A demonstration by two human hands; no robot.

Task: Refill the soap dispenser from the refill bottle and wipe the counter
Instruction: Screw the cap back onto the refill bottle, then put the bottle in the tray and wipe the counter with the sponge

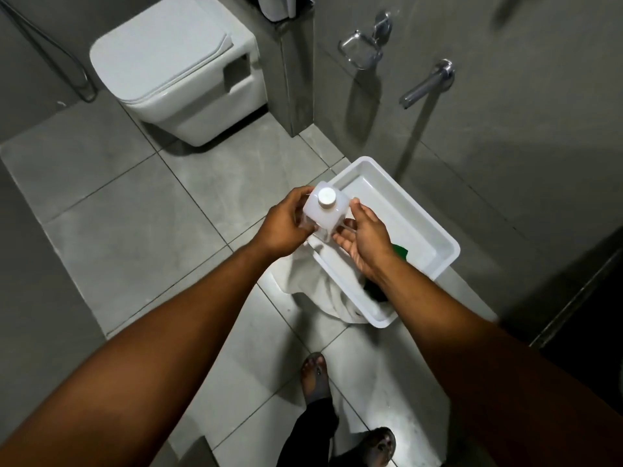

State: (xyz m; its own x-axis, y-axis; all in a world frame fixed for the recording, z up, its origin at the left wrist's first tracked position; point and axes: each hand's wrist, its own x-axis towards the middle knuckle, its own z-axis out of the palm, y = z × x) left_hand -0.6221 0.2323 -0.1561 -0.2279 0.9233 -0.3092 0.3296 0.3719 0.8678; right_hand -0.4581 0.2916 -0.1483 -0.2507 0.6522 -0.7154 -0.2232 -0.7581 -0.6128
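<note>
We hold a capped translucent bottle (324,210) above the near corner of a white plastic tray (414,210): left hand (286,224) curled around its side, right hand (365,237) half open, fingertips touching it. A white cloth (313,284) drapes over the tray's rim; something green (399,250) shows beyond our right wrist. A toilet (182,69) stands well apart.

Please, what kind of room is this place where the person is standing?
Most likely a bathroom. A white toilet with its lid closed stands on the grey tiled floor, and a metal tap and a wire soap holder are fixed to the wall.
</note>
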